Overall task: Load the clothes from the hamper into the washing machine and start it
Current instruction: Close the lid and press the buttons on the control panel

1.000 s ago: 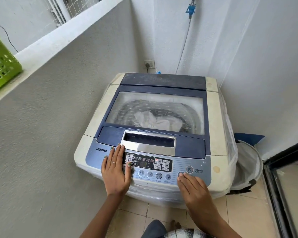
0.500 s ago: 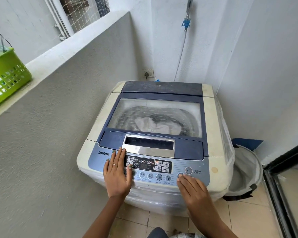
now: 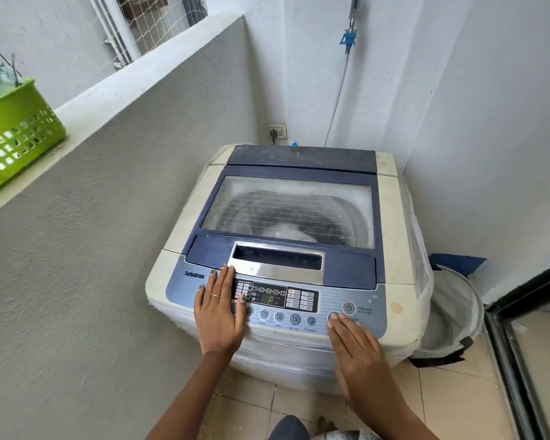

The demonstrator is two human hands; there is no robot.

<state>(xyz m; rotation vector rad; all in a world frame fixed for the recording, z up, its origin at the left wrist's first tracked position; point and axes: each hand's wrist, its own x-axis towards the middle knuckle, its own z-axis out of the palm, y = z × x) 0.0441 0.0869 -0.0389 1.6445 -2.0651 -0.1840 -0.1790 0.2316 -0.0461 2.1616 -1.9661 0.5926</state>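
Clothes (image 3: pixel 294 235) lie soft and light behind the closed lid of the washing machine (image 3: pixel 185 214), centre frame. Left hand (image 3: pixel 219 308) rests flat, fingers straight, on the rigid panel; right hand (image 3: pixel 359 347), fingers extended, touches the start button (image 3: pixel 333 316), which likely needs only light pressure.
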